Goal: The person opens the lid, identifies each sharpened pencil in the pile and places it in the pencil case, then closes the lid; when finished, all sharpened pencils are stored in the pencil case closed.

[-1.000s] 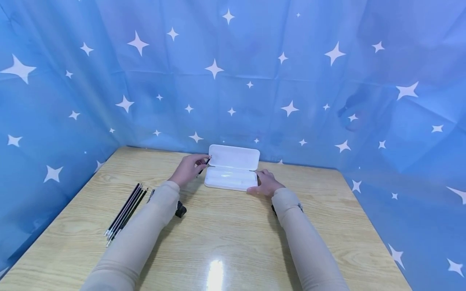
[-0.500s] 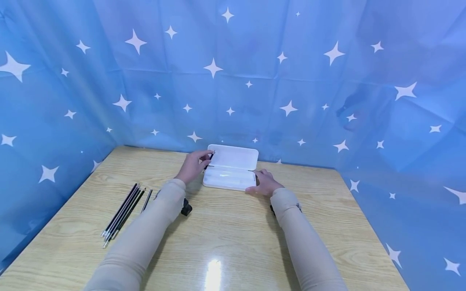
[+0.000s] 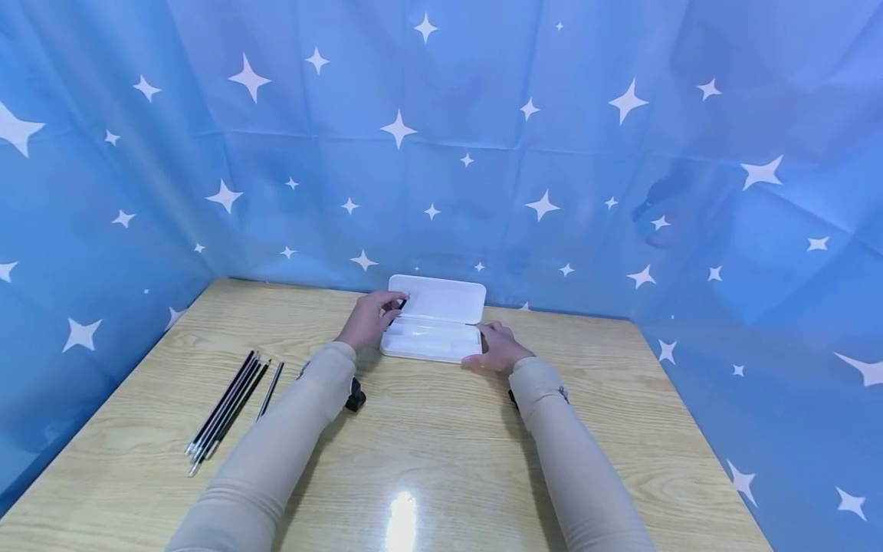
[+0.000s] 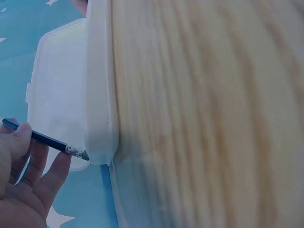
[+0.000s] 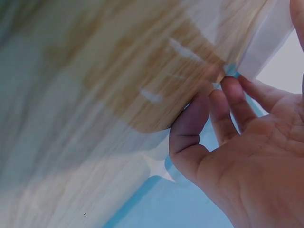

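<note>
Your left hand (image 3: 366, 320) pinches a dark pencil (image 4: 45, 138) between thumb and fingertips, at the left end of the white case (image 3: 433, 340). In the left wrist view the pencil's metal-collared end sits right at the case's corner, touching or just short of it; you can't tell which. The rest of the shaft runs back under your thumb.

The case lies open on the wooden table (image 3: 428, 452), near the far edge, lid (image 3: 441, 297) tipped back towards the blue star-print backdrop (image 3: 483, 138). The tray part looks pale inside; contents too faint to make out.

Your right hand (image 3: 498, 349) rests against the case's right end, fingers loosely spread and only slightly bent, fingertips (image 5: 232, 92) touching the case edge in the right wrist view. It steadies the case and doesn't wrap it.

A bundle of dark pencils (image 3: 224, 410) lies on the table well to your left, roughly parallel, one (image 3: 270, 389) lying a bit apart on the right side of the bundle. Both forearms wear beige sleeves (image 3: 290, 437). A small black wrist mount (image 3: 355, 397) shows under your left wrist.
</note>
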Demonstrator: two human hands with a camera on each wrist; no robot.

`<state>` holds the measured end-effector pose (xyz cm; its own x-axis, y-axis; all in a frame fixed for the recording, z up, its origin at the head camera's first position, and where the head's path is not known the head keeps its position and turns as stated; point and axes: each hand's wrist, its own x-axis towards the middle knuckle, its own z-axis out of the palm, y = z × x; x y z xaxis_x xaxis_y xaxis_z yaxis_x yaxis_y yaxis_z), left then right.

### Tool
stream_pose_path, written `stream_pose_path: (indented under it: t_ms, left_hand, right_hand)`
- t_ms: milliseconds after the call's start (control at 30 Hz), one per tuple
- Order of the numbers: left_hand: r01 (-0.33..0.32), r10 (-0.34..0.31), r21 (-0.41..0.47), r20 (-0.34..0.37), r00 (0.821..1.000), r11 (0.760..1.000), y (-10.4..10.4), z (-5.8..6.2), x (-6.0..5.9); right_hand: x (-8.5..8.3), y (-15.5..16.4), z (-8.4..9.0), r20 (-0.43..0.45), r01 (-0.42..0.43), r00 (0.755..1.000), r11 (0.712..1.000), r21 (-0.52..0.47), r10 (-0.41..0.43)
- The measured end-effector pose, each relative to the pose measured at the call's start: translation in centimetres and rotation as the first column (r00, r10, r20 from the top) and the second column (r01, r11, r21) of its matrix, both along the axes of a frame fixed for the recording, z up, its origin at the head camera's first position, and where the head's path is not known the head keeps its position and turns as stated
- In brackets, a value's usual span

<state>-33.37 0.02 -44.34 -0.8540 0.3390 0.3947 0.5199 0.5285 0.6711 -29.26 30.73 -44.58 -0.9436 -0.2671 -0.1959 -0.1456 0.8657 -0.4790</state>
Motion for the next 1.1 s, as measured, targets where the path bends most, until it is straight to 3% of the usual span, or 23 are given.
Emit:
stream_pose_path:
  t_ms: [467, 1100]
  left_hand:
    - [0.05, -0.046, -0.074, 0.053, 0.998, 0.996, 0.3, -0.1, -0.1]
    - [0.115, -0.095, -0.208, 0.103, 0.99, 0.971, 1.4, -0.4, -0.4]
  right_hand:
    - [0.3, -0.3, 0.3, -0.023, -0.009, 1.0, 1.0, -0.011, 0.009]
    - [0.2, -0.3, 0.3, -0.027, -0.014, 1.0, 1.0, -0.008, 0.014]
